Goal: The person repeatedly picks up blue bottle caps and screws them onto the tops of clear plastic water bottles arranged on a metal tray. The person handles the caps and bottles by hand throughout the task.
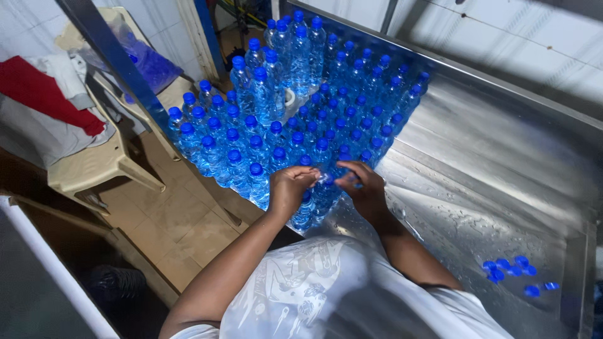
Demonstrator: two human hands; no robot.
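Several clear water bottles with blue caps (295,119) stand packed together on a wet steel table (490,163). My left hand (290,188) and my right hand (361,185) meet over one bottle (323,188) at the near edge of the group. Both hands close around its neck, with the fingers on the cap area. The cap itself is mostly hidden by my fingers.
Loose blue caps (512,270) lie on the table at the lower right. A beige plastic chair (94,163) with red and white cloth stands at the left. A bag of blue caps (147,63) rests behind a slanted steel bar (119,66).
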